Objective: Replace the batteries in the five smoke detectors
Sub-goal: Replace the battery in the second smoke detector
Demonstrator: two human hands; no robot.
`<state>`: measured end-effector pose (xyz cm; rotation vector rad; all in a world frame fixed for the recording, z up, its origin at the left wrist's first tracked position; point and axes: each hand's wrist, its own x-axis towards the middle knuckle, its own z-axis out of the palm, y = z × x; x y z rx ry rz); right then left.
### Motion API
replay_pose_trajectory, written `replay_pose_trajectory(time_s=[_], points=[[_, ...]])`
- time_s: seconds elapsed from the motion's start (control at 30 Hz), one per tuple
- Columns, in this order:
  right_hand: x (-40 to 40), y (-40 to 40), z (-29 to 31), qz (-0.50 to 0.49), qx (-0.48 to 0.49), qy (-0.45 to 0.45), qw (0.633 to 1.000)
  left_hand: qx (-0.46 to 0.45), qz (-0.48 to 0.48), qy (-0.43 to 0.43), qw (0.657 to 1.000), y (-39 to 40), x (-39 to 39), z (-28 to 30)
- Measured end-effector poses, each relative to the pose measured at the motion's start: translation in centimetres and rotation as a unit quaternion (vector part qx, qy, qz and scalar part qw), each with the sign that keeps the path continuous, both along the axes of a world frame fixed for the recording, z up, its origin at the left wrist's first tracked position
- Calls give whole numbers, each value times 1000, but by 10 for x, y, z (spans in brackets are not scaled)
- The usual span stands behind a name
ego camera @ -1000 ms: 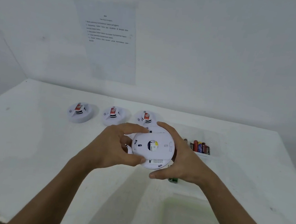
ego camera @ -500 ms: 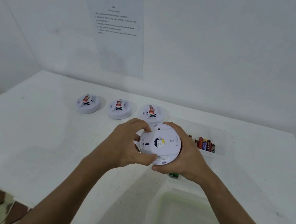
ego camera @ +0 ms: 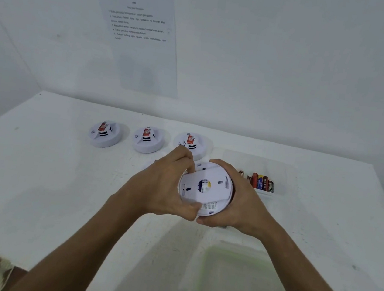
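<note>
White table (ego camera: 36,173), largest, bore all items. Above its middle, the left hand (ego camera: 156,189) and right hand (ego camera: 241,205) both gripped the smoke detector (ego camera: 204,188), underside up; twisting base against body evenly would likely serve best. Three detectors (ego camera: 147,139) stood behind; about six batteries (ego camera: 259,181) lay right.

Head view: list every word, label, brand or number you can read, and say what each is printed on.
None reads clearly.
White paper sheet taped to the wall: several printed lines, too blurred to quote.
Round white smoke detector held in both hands: small printed block near its lower rim, too small.
Red stickers on the three white detectors behind: illegible.
Mixed-colour batteries in the clear tray: brand lettering blurred.
</note>
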<state>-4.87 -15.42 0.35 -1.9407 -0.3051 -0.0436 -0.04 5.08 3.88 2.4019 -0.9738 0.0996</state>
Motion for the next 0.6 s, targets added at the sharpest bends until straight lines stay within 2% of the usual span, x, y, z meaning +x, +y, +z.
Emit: replay_pose_trajectory(time_s=[0.07,0.13,0.27,0.47,0.6], points=[[-1,-4,-1,5,5,15,1000,-21,-9,7,1000,-1,1,-3],[-2,-7,0,14,4,26,1000,-78,-9,38,996,-2,0,-5],[-5,-8,-5,-4,0,22,1000,-171,33,60,983,-2,-1,-12],[-12,-31,-13,-25,18,39,999,-128,120,34,984,26,-4,-41],[-19,-50,-11,-35,21,47,998,-49,148,78,985,47,-22,-70]])
